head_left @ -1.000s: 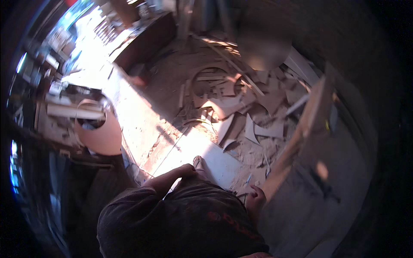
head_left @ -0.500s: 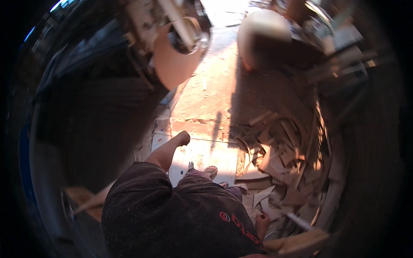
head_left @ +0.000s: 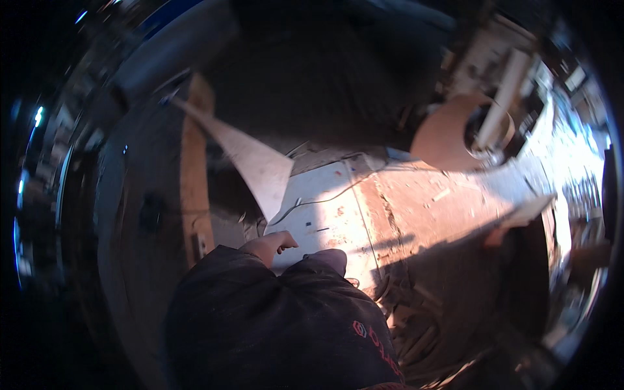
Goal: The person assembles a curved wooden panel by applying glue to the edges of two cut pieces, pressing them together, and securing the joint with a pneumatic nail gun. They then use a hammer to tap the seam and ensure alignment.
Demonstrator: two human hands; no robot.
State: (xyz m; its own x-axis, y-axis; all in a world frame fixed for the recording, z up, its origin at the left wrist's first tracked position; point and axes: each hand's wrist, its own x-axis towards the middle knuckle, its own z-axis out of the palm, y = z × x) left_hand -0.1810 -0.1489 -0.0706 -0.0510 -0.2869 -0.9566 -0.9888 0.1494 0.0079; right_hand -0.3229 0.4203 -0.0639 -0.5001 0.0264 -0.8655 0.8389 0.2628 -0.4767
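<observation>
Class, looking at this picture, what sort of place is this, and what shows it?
Probably a woodworking shop: a board with a round cutout, a pale pointed offcut and a long wooden beam suggest it.

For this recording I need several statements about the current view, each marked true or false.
1. The left hand is in view. True.
2. The right hand grips a wooden beam. False: the right hand is not in view.
3. A thin dark cord runs across the white floor panel. True.
4. The shirt is bright yellow. False: the shirt is dark.
5. The board with a round cut-out is right of the left hand. True.
</observation>
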